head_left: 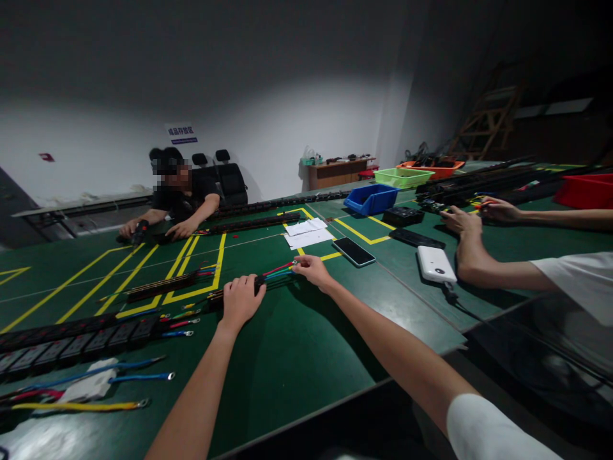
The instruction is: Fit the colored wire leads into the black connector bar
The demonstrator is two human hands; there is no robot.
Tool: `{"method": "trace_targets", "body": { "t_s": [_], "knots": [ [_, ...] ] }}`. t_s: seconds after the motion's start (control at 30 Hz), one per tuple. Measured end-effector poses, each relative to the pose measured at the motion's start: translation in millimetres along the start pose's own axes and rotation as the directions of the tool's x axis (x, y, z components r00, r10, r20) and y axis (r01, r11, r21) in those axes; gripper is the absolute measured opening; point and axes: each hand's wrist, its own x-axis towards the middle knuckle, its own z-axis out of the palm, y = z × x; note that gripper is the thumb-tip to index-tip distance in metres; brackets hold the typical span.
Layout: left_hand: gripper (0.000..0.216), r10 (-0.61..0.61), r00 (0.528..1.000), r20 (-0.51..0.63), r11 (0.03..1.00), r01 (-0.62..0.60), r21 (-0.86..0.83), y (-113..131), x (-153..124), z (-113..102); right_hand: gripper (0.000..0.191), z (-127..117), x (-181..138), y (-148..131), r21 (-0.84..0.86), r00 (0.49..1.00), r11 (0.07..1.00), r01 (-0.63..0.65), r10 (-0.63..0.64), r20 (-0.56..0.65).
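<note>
Coloured wires [278,272] pinched by the tips

Left hand [239,299] has fingers clamped over the black strip [259,282], right hand's [312,271] fingers together on the wires; steadiness seems called for.

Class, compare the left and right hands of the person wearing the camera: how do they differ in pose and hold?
The left hand lies over the black strip; the right hand is at the ends of the colored wires. The left covers broadly, while the right pinches with its fingertips. Both are bare.
</note>
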Motion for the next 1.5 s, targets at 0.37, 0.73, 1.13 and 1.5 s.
{"method": "trace_targets", "body": {
  "t_s": [0.37, 0.73, 1.13, 1.5],
  "knots": [
    [0.047, -0.001, 1.000, 0.000, 1.000, 0.001, 0.022, 0.5, 0.2, 0.7, 0.036, -2.5, 5.8, 10.3, -0.084, 0.998, 0.995, 0.059, -0.060, -0.013],
    [0.049, -0.007, 1.000, 0.012, 1.000, 0.007, 0.003, 0.3, -0.1, -0.2, 0.050, -1.1, 5.2, 10.8, -0.118, 0.993, 0.986, 0.115, -0.117, -0.011],
    [0.050, -0.006, 0.999, 0.032, 0.999, 0.007, -0.032, 1.4, -0.5, -3.3, 0.023, -5.4, -7.8, -9.1, -0.403, 0.963, 0.882, 0.245, -0.268, -0.001],
    [0.050, -0.004, 1.000, 0.026, 1.000, 0.004, -0.027, 0.4, -0.3, -2.3, 0.011, -8.2, -8.0, -10.9, -0.473, 0.954, 0.835, 0.283, -0.298, 0.045]
  ]
}}
